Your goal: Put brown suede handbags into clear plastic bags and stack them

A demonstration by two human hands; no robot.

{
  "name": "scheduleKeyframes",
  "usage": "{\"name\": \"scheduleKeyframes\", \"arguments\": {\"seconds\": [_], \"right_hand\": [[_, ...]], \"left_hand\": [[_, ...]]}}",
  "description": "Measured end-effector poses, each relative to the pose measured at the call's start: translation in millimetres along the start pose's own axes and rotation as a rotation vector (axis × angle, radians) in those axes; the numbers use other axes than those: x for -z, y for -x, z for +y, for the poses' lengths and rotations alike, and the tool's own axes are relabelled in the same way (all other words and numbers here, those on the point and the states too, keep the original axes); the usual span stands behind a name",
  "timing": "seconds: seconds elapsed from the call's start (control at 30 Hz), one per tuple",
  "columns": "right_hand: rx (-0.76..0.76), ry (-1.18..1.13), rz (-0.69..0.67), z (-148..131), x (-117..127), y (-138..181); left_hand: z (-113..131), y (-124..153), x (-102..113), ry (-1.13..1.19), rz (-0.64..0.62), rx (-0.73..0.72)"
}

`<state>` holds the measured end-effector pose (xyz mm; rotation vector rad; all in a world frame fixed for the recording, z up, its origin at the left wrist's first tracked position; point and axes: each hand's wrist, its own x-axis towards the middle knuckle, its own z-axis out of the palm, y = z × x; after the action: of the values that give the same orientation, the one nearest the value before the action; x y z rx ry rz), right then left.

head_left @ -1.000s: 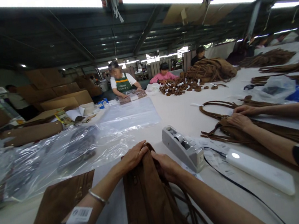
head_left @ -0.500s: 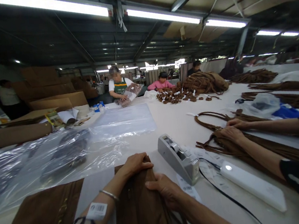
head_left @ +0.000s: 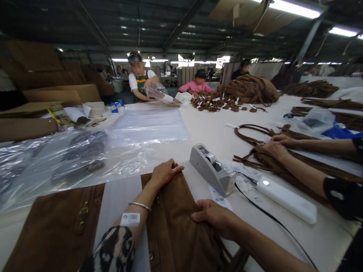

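Note:
A brown bag [head_left: 180,237] with a small metal fitting lies in front of me on a white sheet [head_left: 119,205]. Its top edge is in the grip of my left hand [head_left: 165,173], which wears a bangle and has a barcode label [head_left: 130,219] stuck near the wrist. My right hand [head_left: 216,217] pinches the bag's right side, thumb on top and the other fingers partly hidden. Dark straps [head_left: 233,266] hang below that hand. Left of the sheet spreads a brown flap [head_left: 57,230] with a brass buckle [head_left: 83,210].
A grey tape dispenser [head_left: 212,169] stands just beyond my right hand, near a white cabled device [head_left: 288,200]. At right, a co-worker's hands [head_left: 277,147] rest on brown strapped pieces. Clear plastic bags [head_left: 39,166] cover the left. Two people sit or stand across the table.
My hands have moved farther apart, and the bag's front shows wider between them. The view has tilted downward. Across the table, the person in the apron has lowered and shifted the plastic-wrapped item.

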<state>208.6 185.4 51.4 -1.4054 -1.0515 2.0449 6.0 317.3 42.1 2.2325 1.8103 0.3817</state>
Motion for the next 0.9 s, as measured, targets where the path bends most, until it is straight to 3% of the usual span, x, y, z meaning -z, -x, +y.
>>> {"name": "scheduleKeyframes", "arguments": {"seconds": [0.13,0.27,0.5,0.7,0.83,0.9], "right_hand": [[0.152,0.206,0.067,-2,0,16],[0.35,0.476,0.146,9,-6,47],[0.349,0.738,0.431,57,-7,49],[0.437,0.876,0.43,62,14,36],[0.298,1.197,0.636,74,34,30],[0.367,1.313,0.723,72,38,34]], "left_hand": [[4,2,-5,-0.029,0.086,-0.024],[8,-1,-4,-0.047,0.089,-0.03],[9,-7,2,0.03,0.033,0.104],[15,-20,7,0.113,0.06,0.115],[22,-29,0,0.162,0.059,0.063],[22,-32,-6,0.17,0.044,0.045]]}}
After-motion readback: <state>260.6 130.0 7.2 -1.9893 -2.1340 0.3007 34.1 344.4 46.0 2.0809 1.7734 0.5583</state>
